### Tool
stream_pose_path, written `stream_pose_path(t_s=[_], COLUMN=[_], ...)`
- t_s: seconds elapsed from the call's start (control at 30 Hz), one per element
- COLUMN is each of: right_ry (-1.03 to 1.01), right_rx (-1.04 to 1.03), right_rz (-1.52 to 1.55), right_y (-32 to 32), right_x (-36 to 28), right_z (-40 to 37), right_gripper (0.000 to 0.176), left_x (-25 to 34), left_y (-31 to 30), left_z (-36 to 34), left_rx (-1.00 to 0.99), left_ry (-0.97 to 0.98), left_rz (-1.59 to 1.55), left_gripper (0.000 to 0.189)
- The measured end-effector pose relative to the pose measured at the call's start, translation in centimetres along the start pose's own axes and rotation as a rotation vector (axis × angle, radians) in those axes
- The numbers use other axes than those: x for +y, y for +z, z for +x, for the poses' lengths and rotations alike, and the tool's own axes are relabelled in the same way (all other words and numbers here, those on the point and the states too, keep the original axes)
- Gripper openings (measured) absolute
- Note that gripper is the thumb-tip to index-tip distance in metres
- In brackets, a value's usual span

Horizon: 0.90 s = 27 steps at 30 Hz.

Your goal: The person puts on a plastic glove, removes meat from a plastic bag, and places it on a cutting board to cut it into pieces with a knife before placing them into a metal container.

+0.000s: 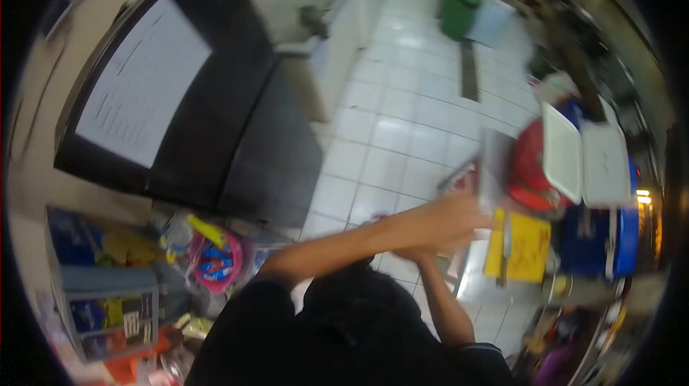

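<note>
My left hand (pixel 459 224) is blurred by motion at the near edge of a metal counter (pixel 477 278); its fingers are smeared. My right hand (pixel 415 251) is partly hidden behind the other forearm, and its fingers cannot be made out. Just right of the hands, a knife (pixel 507 246) lies on a yellow cutting board (pixel 542 235). Beyond the board, an open white foam box (pixel 563 152) rests by a red container (pixel 527 160).
A dark fridge (pixel 273 142) with a paper sheet stands at left. Below it are a pink basket (pixel 233 267) and a drawer unit (pixel 108 296). A blue box (pixel 588 242) is at right, a green bin (pixel 459 9) farther off on the tiled floor (pixel 391 131).
</note>
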State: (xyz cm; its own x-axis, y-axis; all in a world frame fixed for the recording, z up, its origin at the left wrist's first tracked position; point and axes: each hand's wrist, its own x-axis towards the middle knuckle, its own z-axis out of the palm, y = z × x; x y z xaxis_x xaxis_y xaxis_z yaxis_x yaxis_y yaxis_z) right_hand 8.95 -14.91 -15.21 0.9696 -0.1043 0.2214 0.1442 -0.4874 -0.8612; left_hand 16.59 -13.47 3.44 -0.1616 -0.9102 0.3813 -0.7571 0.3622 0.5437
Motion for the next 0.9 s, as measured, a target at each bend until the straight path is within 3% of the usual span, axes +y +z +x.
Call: stream_pose_path(t_s=[0.03,0.07,0.13,0.17,0.37,0.6,0.77,0.8,0.9], right_ry=[-0.084,-0.097,-0.142,-0.158,-0.285,-0.336,-0.277,-0.342,-0.139], right_rx=[0.050,0.101,0.239,0.316,0.505,0.517,0.410,0.398,0.107], right_rz=[-0.097,-0.122,-0.193,-0.235,-0.410,-0.460,-0.391,-0.327,-0.108], right_y=[-2.6,-4.7,-11.2,-14.7,-31.4,-43.1,-49.1,-49.9,-58.7], right_x=[0.1,-0.6,-1.9,-2.7,-5.1,-0.8,3.3,4.1,6.5], right_z=[4.3,7.8,14.3,17.0,35.5,56.3,70.3,72.6,81.5], right_gripper=[0.039,0.040,0.041,0.042,0.045,0.050,0.053,0.053,0.057], left_x=[-2.1,-2.5,-4.0,-4.5,-20.6,-40.0,-54.7,-57.6,-66.7], left_y=[0.5,-1.0,-4.0,-5.7,-10.8,-16.3,-22.9,-24.7,-29.6], left_z=[8.0,13.9,26.3,31.5,34.5,42.8,52.9,55.2,62.1], left_rx=[0.309,0.108,0.048,0.020,0.106,0.020,-0.059,-0.074,-0.122], left_ry=[0.280,0.297,0.408,0.471,0.215,0.014,-0.146,-0.167,-0.231], left_rz=[-0.013,-0.005,0.094,0.116,0.120,0.219,0.376,0.420,0.556], left_gripper=[0.026,0.025,0.042,0.042,0.040,0.039,0.038,0.038,0.037])
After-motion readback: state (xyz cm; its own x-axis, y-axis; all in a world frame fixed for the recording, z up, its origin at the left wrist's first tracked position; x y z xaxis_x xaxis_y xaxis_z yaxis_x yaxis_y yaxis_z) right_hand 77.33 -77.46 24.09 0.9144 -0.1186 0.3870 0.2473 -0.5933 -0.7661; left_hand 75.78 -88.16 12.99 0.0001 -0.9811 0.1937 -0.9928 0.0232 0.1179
